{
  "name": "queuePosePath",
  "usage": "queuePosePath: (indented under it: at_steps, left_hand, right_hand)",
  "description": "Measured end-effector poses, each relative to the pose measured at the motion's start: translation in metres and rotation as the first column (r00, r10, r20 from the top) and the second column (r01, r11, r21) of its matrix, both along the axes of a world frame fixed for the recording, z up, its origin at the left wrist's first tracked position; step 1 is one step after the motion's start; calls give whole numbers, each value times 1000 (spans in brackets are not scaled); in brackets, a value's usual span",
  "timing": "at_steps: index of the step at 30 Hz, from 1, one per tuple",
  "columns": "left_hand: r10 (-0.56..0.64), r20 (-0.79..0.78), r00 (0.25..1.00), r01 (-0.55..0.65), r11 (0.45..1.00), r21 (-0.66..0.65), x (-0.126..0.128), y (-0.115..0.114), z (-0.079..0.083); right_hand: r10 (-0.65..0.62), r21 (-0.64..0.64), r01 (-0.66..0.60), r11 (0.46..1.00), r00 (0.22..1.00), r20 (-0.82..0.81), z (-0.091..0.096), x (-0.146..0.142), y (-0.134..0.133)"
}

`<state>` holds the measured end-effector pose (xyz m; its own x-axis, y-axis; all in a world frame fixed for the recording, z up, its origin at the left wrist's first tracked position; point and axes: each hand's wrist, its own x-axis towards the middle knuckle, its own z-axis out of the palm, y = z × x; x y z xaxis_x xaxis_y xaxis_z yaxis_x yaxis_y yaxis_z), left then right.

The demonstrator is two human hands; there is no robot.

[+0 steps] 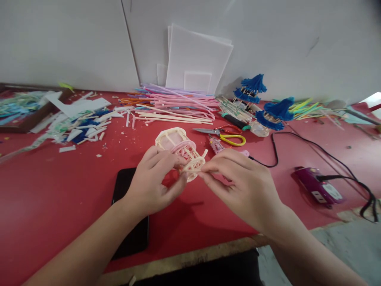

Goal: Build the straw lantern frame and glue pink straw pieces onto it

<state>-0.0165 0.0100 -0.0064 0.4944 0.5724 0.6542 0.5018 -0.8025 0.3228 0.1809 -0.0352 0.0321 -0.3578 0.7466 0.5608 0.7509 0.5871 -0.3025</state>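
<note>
Both hands hold a small cage-like lantern frame (175, 143) made of cream and pink straws, just above the red table (59, 190). My left hand (154, 180) grips its near end, fingers curled round the ribs. My right hand (241, 184) pinches a cream straw piece (193, 169) against the frame's lower rim. The frame lies tilted on its side, its far ring pointing away from me.
A black phone (126, 190) lies under my left wrist. Behind the frame are scissors (223, 133) with yellow and red handles, a pile of pink and cream straws (175, 105), white offcuts (86, 127), blue tasselled models (274, 111), white foam sheets (196, 59), and a purple power strip (318, 186) with black cable.
</note>
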Motion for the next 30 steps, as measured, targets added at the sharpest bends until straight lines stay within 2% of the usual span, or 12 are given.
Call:
queuePosePath:
  at_steps: [12, 20, 27, 30]
  left_hand:
    - [-57, -5, 998, 56, 993, -106, 1, -2, 3]
    - [45, 22, 999, -42, 994, -99, 2, -3, 6]
    - [124, 106, 987, -102, 976, -190, 0, -3, 6]
    - [150, 121, 981, -123, 971, -203, 1, -3, 6]
  right_hand:
    - [-22, 34, 23, 999, 1000, -16, -2, -3, 9]
    - [-20, 25, 21, 999, 999, -47, -4, -11, 12]
    - [-31, 89, 39, 995, 995, -96, 0, -13, 10]
    - [-69, 74, 75, 994, 994, -84, 0, -12, 11]
